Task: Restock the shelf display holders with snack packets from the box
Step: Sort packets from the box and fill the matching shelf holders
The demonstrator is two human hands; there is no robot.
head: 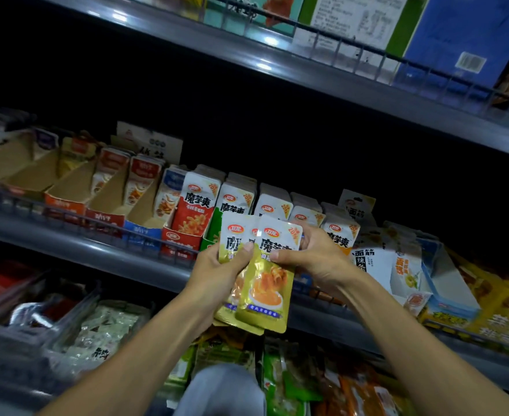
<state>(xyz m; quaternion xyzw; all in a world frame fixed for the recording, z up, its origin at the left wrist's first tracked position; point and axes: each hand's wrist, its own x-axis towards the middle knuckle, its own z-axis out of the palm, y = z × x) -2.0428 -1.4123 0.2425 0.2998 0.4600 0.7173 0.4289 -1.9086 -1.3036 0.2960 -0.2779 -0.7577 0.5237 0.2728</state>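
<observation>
I see both hands gripping yellow snack packets (262, 274) just below the green display holder (214, 226): left hand (220, 271) and right hand (316, 259), fingers curled round them. Neighbouring holders look full; these packets remain unplaced.

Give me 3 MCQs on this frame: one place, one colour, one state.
1. Where are the held packets?
A. in front of the middle shelf
B. on the top shelf
C. on the floor

2. The held packets' lower half is:
A. blue
B. yellow-green
C. black

3. The hands are:
A. both idle
B. one on the packets
C. both on the packets

Key:
1 A, they hang before the middle shelf's holders.
2 B, yellow-green below a white top.
3 C, left hand and right hand both pinch the packets with thumb and fingers.
</observation>
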